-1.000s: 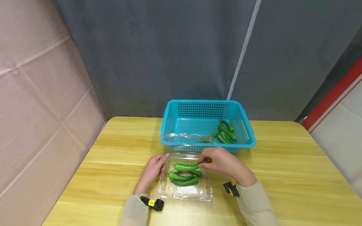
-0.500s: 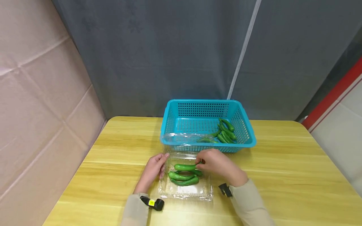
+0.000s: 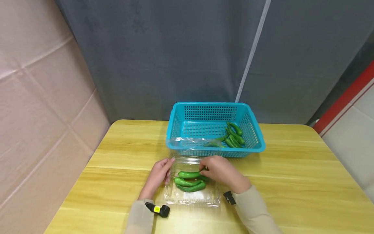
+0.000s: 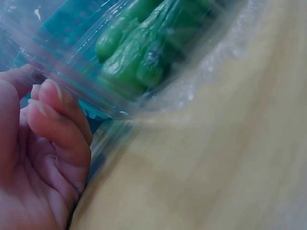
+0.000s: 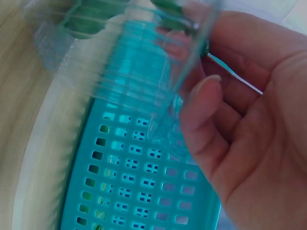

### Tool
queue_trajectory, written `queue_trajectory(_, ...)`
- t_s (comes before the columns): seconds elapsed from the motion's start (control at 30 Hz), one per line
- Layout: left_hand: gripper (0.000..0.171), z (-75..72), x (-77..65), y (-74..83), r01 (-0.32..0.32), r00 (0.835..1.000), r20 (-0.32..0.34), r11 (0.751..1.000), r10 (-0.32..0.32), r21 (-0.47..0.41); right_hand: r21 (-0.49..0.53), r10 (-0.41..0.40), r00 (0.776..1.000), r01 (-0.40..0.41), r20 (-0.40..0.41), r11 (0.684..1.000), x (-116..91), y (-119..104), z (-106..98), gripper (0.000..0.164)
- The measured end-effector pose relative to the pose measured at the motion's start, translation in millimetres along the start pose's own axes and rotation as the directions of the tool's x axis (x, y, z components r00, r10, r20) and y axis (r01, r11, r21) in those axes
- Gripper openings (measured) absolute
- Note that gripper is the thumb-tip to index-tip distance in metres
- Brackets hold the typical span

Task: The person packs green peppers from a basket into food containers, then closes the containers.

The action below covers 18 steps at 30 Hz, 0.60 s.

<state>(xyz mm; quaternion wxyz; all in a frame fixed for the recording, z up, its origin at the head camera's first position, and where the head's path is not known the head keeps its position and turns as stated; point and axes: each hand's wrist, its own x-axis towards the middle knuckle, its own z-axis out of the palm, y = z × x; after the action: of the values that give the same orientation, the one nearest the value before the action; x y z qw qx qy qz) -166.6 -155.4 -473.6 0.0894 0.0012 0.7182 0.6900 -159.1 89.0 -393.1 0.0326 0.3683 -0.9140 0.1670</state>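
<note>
In the head view, my left hand pinches the left edge of a clear plastic clamshell box, thumb on top and fingers curled below. My right hand holds a green chili pepper by its right end, low over the box. Several green peppers lie side by side inside, one partly covered by the right fingers. Through the clear wall, the left wrist view shows peppers beside my curled fingers. From the right wrist, the box wall stands in front of my fingertips and blurs the held end.
Behind the box stands a blue perforated basket. Several more green peppers lie in its right part. The box's raised clear lid overlaps the basket's front rim. A wood-grain table lies under everything, with a grey curtain behind.
My right hand has shifted left and slightly toward me, lowering the pepper against the others in the box. The left hand stays on the box edge.
</note>
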Motion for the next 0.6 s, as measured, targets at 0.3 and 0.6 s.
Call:
queue_trajectory(0.3,0.052,1.0,-0.6,1.4,-0.007,1.000,0.000,1.000,0.007,0.009,0.009,0.019,0.998,-0.019,0.057,1.000,0.4,-0.2,4.4,0.004)
queue_trajectory(0.6,0.050,-0.3,0.2,1.3,0.003,1.000,0.010,1.000,-0.003,-0.001,-0.043,0.043,0.996,-0.040,0.074,0.998,1.2,-3.1,7.7,0.005)
